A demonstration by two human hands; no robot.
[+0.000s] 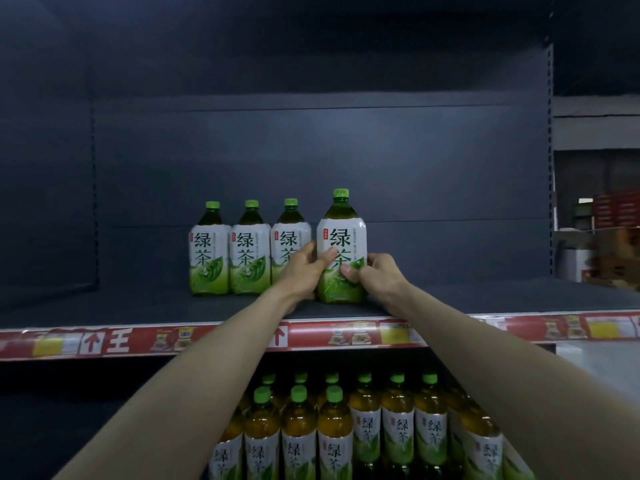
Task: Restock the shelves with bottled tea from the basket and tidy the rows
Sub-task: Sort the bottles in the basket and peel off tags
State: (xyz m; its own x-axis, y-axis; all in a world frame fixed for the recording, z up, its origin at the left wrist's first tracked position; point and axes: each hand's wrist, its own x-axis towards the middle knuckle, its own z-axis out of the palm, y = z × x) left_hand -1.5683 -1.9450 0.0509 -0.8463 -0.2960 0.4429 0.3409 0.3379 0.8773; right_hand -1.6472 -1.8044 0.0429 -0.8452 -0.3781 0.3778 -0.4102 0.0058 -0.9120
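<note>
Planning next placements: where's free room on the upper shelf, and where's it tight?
Upper shelf: bare right of the held bottle, out to the right upright, and left of the leftmost bottle. Tight: the four bottles stand side by side, both hands on the fourth. The lower shelf bottles are packed.

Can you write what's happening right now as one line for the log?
both hands: left hand, right hand | holding: fourth tea bottle | where: upper shelf, right end of row | state: upright, forward of other three
</note>
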